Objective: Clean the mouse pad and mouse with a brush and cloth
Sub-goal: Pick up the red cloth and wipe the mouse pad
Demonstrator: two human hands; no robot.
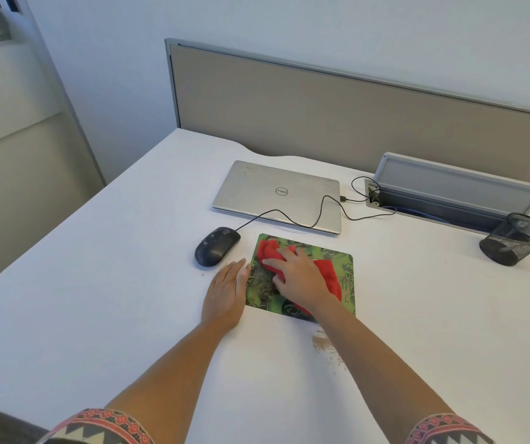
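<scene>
A green and black patterned mouse pad (345, 267) lies on the white desk (97, 283). A red cloth (329, 274) is spread on the pad, and my right hand (299, 277) presses on it with spread fingers. My left hand (225, 293) lies flat on the desk at the pad's left edge, fingertips touching that edge. A black wired mouse (215, 246) sits on the desk just left of the pad, beyond my left hand. No brush is in view.
A shut silver laptop (276, 195) lies behind the pad, with the mouse cable (305, 224) running over it. A black mesh pen holder (516, 238) stands at the right. An open cable tray (455, 193) sits at the back right. Brown dust (324, 346) lies near the pad's front edge.
</scene>
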